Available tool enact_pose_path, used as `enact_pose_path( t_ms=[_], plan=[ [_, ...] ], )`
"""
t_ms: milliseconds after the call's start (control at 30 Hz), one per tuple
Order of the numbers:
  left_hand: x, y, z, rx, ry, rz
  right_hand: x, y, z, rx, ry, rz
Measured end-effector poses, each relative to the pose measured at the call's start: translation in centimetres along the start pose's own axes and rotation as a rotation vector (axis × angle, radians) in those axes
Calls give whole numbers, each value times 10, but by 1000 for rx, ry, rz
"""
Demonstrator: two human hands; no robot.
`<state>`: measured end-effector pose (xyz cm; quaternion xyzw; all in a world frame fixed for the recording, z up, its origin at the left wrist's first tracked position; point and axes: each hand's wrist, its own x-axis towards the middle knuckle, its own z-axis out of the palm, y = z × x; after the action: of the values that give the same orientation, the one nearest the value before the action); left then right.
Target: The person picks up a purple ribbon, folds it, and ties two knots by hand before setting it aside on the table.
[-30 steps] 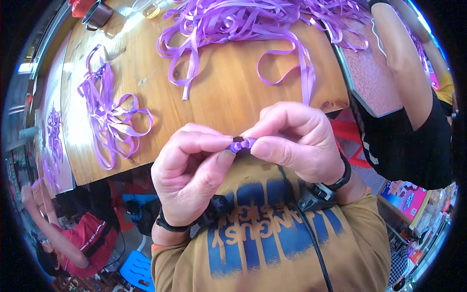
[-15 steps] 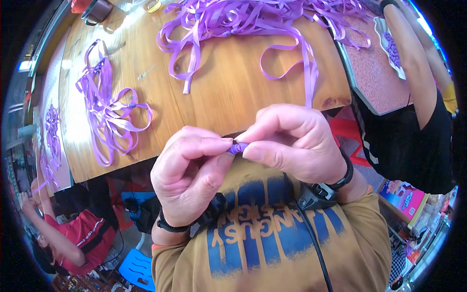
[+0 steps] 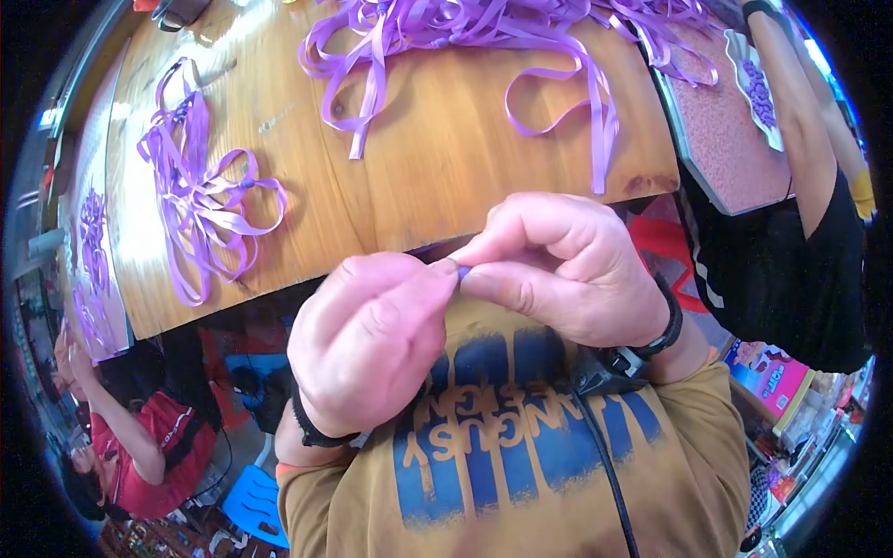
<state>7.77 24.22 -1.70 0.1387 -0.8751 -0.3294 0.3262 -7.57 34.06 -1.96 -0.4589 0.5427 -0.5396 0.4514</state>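
Note:
My left hand (image 3: 367, 339) and my right hand (image 3: 567, 270) meet in front of my chest, just off the near table edge. Between their pinched fingertips is a small purple piece (image 3: 463, 272); only a sliver of it shows, so its exact kind is hidden. Thumb and forefinger of the right hand press on it from one side. The left fingers are curled closed and cover the other side. Beyond the hands, a big heap of purple ribbon straps (image 3: 437, 28) lies at the far side of the wooden table.
A smaller bundle of purple straps (image 3: 191, 186) lies on the wooden table (image 3: 409, 186) at left. To the right, a white dish (image 3: 753, 93) of small purple pieces sits on a pink tabletop (image 3: 735, 158) beside a person's bare arm (image 3: 805, 139). A person in red (image 3: 153, 456) sits at left.
The left hand has rolled over, its back now facing up, and covers more of the small purple piece. The view has shifted slightly, with the table sitting higher in it.

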Motion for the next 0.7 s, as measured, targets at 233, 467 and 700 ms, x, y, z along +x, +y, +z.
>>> enact_pose_path(
  t_ms=[233,467,700],
  plan=[
    [2,-10,1,-89,-55,58,-1,3,3,95,78,58],
    [-4,-8,1,-613,-71,-614,-1,5,3,-167,111,-134],
    [-2,-16,4,3,14,194,-2,-3,3,2,43,61]
  ],
)
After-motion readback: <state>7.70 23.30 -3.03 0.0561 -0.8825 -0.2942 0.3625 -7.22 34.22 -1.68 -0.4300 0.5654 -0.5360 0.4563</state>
